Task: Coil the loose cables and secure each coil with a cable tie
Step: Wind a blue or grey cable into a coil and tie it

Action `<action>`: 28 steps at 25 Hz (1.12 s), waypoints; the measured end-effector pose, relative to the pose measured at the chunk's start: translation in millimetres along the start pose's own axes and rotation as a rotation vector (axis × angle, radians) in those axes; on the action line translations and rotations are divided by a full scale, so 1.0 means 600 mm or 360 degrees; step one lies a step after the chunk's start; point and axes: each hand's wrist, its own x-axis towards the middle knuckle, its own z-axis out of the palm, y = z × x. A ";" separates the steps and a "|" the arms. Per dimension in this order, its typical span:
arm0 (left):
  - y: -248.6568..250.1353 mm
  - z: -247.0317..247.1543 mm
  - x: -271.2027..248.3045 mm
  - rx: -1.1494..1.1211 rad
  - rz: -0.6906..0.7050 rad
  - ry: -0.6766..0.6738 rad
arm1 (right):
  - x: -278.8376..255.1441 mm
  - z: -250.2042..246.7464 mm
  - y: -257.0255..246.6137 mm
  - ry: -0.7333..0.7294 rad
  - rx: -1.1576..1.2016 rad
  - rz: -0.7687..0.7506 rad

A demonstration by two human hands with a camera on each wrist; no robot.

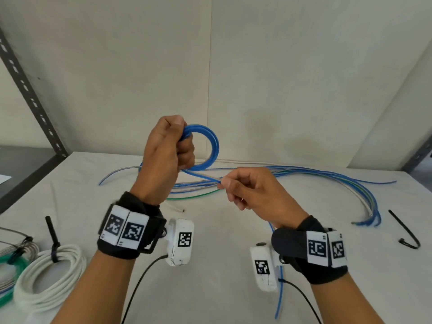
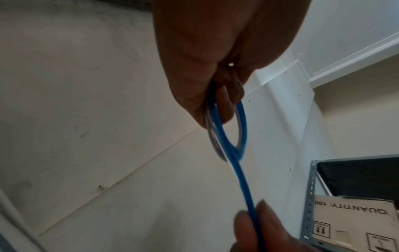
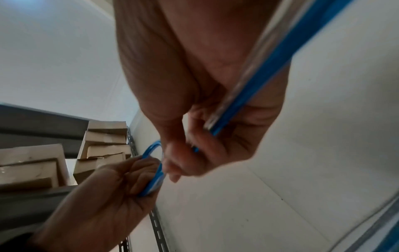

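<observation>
My left hand (image 1: 174, 146) is raised above the table and grips a small coil of blue cable (image 1: 211, 148) of several turns. From the coil's bottom a strand of the same blue cable (image 1: 203, 175) runs to my right hand (image 1: 236, 183), which pinches it between thumb and fingers. The cable passes on through that palm and trails down past the wrist (image 1: 280, 288). In the left wrist view the blue coil (image 2: 220, 129) hangs from my fingers (image 2: 226, 105). In the right wrist view the blue cable (image 3: 248, 95) crosses my palm.
Loose blue, green and white cables (image 1: 327, 181) lie across the far half of the white table (image 1: 222, 265). A tied white coil (image 1: 49, 277) and a green coil (image 1: 9, 265) sit at the left. Black cable ties lie at the right (image 1: 404, 230) and left (image 1: 51, 230).
</observation>
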 end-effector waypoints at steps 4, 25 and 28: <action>-0.004 0.001 -0.005 0.0060 -0.0133 -0.0170 | -0.006 -0.006 -0.011 -0.0164 -0.0285 0.0004; -0.025 0.047 -0.017 -0.0300 -0.0290 0.0162 | -0.008 0.006 -0.020 0.0356 0.0450 0.0014; -0.033 0.061 -0.027 -0.0531 -0.0254 0.0078 | -0.004 0.018 -0.016 0.0302 0.0538 0.0088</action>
